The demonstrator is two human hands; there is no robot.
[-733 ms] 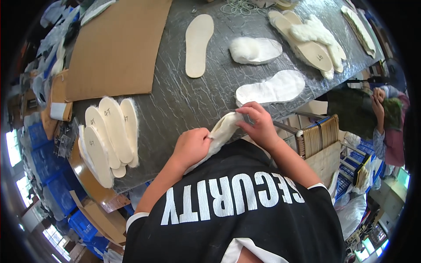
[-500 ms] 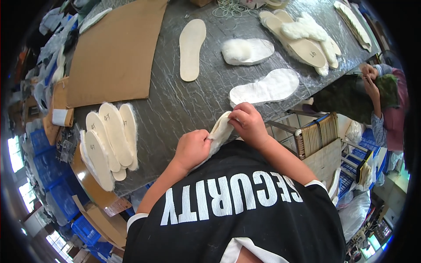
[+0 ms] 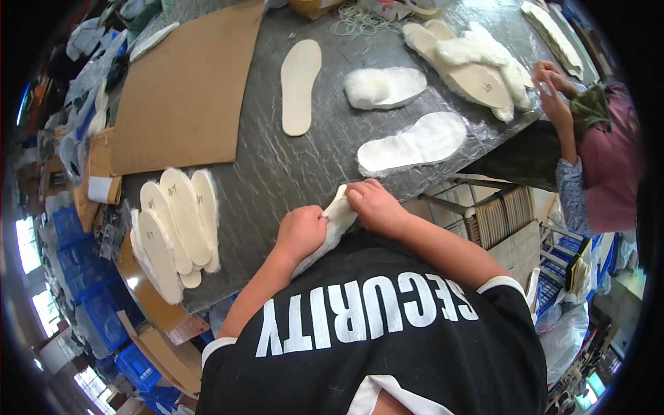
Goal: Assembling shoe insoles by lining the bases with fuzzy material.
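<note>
Close to my body at the near table edge, both hands grip a cream insole (image 3: pixel 337 223) with a fluffy white side, bent between them. My left hand (image 3: pixel 301 232) is closed on its left edge, and my right hand (image 3: pixel 375 207) pinches its upper end. Part of it is hidden behind my fingers. Just beyond my right hand lies a white fleecy insole (image 3: pixel 415 145). Past that is a slipper (image 3: pixel 384 88) with a fluffy white upper. A flat, plain cream insole (image 3: pixel 301 86) rests at the middle of the table.
Several fleece-edged insoles (image 3: pixel 176 218) overlap at the left table edge, beneath a brown cardboard sheet (image 3: pixel 187 93). Cross-strap fluffy slippers (image 3: pixel 477 76) lie at the far right, near a tangle of pale bands (image 3: pixel 360 21). A co-worker (image 3: pixel 602 159) stands at the right, beside a metal-framed rack (image 3: pixel 505 214).
My right hand has shifted slightly left and down, closer to my left hand, and the insole's opening looks narrower. The co-worker has moved nearer the table with hands raised.
</note>
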